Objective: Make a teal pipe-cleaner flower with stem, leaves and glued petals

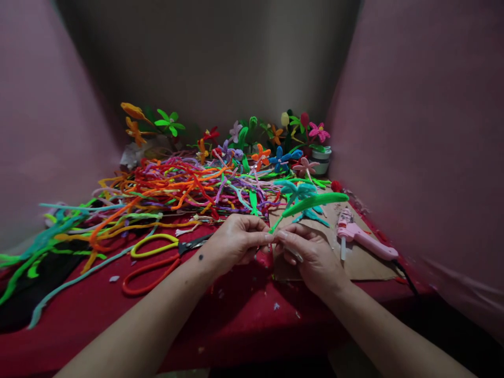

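Between my two hands is a bright green pipe-cleaner leaf [317,202], its long blade slanting up to the right above my right hand. My left hand [236,242] pinches the thin stem end between thumb and fingers. Close against it, my right hand [311,253] is also closed at the lower end of the stem, its fingertips almost touching those of the left. Just behind the leaf lies a teal pipe-cleaner flower [296,190] on a cardboard sheet [366,266]. Scissors [155,245] with one yellow and one red handle lie left of my left wrist.
A pink glue gun [364,239] rests on the cardboard, its cord trailing off to the right. Loose pipe cleaners [173,184] in many colours heap across the red tablecloth [149,336]. Finished flowers [171,123] and a small white pot [321,160] line the back. Pinkish walls flank both sides.
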Tool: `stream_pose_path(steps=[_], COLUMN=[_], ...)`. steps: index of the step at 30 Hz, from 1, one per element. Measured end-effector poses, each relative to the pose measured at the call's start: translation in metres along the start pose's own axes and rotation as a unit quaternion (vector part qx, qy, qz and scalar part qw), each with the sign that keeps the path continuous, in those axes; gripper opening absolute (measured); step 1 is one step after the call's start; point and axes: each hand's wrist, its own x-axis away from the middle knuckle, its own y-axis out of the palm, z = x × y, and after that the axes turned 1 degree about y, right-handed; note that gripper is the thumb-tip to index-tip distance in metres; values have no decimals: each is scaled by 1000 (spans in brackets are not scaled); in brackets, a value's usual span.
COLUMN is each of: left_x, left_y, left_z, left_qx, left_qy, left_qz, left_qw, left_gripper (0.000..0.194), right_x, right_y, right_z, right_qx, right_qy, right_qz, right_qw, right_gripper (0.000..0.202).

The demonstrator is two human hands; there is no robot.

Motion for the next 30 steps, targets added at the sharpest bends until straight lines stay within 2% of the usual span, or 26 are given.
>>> stream_pose_path(steps=[3, 6, 8, 11, 13, 16, 19, 23, 30], left_x=[0, -1, -3, -3, -2, 1, 3, 4, 7], left_y=[3, 4, 4, 6, 8, 10, 11, 11, 9], left_z=[1, -3, -9, -15, -17, -17, -16, -15, -13], left_qx=[-42, -128, -206, -314, -357, -380, -380, -369, -241], left_qy=[10, 51, 104, 178, 199, 210, 221, 218, 188], left_qz=[34, 62, 83, 120, 134, 139, 146, 143, 114], left_qw=[998, 989, 970, 925, 903, 890, 886, 892, 945], left_gripper=[17, 15, 14, 13, 12, 11, 11, 11, 14], right_x=[0, 0, -1, -2, -3, -3, -2, -3, -3], right_y=[2, 4, 5, 7, 7, 8, 10, 11, 12], right_z=[-3, -6, -5, -4, -4, -5, -6, -4, -3], right_qx=[19, 36, 31, 16, 19, 32, 39, 24, -20], right_qy=[-2, 9, 14, 10, 5, 7, 24, 22, 19], right_qz=[16, 37, 39, 28, 27, 46, 70, 72, 50], right_qw=[1000, 999, 999, 999, 999, 998, 996, 997, 998], right_gripper=[17, 18, 19, 19, 20, 21, 24, 25, 19])
